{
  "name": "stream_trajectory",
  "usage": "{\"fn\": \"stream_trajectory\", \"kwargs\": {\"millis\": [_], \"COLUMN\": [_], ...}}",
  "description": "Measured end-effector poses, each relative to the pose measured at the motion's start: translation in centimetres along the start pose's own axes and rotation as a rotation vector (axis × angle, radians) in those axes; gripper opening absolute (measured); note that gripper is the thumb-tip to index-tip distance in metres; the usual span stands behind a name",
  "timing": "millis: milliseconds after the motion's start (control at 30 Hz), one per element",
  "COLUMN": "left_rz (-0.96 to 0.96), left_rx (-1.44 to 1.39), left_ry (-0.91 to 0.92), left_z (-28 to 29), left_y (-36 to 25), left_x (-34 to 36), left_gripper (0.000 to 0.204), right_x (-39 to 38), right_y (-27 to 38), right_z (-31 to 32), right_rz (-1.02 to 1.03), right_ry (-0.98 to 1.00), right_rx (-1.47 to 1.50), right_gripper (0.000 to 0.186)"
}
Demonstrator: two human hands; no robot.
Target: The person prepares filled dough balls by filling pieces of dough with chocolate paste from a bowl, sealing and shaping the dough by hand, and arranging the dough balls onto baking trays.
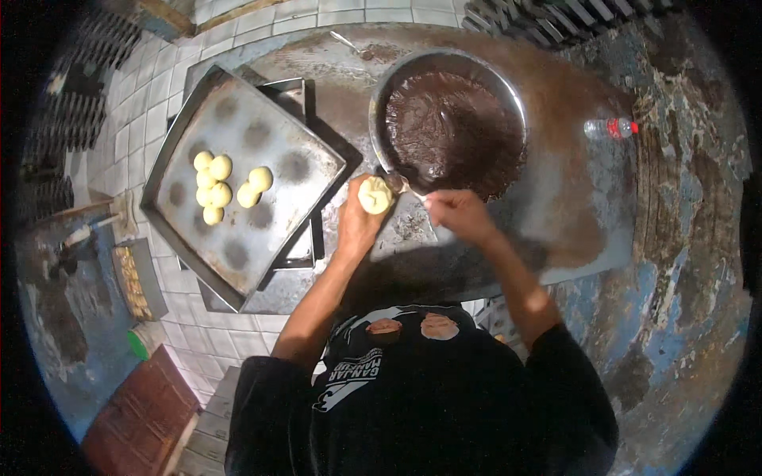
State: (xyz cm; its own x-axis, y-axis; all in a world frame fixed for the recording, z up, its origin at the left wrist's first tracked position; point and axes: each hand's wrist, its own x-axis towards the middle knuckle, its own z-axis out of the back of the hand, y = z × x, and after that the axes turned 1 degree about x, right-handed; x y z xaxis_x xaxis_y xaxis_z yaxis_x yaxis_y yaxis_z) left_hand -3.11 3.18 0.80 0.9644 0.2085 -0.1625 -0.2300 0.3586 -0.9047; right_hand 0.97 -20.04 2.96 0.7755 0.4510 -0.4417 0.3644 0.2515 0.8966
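A pale yellow piece of dough (375, 196) sits in the curled fingers of my left hand (355, 228), close to the near left rim of a large metal bowl (376, 127). Dark brown chocolate-like paste (448, 119) fills much of that bowl. Between the fingers of my right hand (460, 214) is a spoon (413, 191). Its tip, with dark paste on it, is beside the dough; whether they touch I cannot tell. Several round dough balls (220, 166) lie in two groups on a square metal baking tray (294, 208) to the left.
The tray rests askew on more trays (287, 94) on the worn metal table (567, 190). Another spoon (346, 41) lies at the far edge. A clear plastic bottle with a red cap (611, 128) lies on the right. On the left stands a box of small pale items (136, 282).
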Motion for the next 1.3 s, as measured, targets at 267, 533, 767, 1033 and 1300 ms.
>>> {"fn": "stream_trajectory", "kwargs": {"millis": [267, 533, 767, 1033, 1300], "left_rz": [-0.189, -0.014, 0.005, 0.057, -0.154], "left_rx": [0.4, -0.528, -0.535, -0.536, 0.035], "left_ry": [0.085, 0.324, 0.25, 0.024, 0.301], "left_z": [-1.2, -3.4, -7.2, -10.2, -8.1], "left_y": [2.4, 3.9, 0.2, -8.0, -6.9], "left_x": [-2.9, -12.1, -19.9, -26.6, -29.7], "left_gripper": [0.034, 0.07, 0.045, 0.036, 0.048], "right_x": [-9.7, -8.0, -20.3, -23.7, -25.8], "right_y": [-3.0, -8.5, -3.7, -7.8, -8.5], "right_z": [-10.2, -7.6, -7.1, -4.8, -3.2], "right_rz": [0.434, 0.114, 0.674, 0.479, 0.324], "right_ry": [-0.375, -0.331, -0.144, -0.332, 0.078], "right_rx": [-0.939, 0.014, -0.615, -0.158, -0.01], "right_gripper": [0.034, 0.043, 0.044, 0.036, 0.017]}}
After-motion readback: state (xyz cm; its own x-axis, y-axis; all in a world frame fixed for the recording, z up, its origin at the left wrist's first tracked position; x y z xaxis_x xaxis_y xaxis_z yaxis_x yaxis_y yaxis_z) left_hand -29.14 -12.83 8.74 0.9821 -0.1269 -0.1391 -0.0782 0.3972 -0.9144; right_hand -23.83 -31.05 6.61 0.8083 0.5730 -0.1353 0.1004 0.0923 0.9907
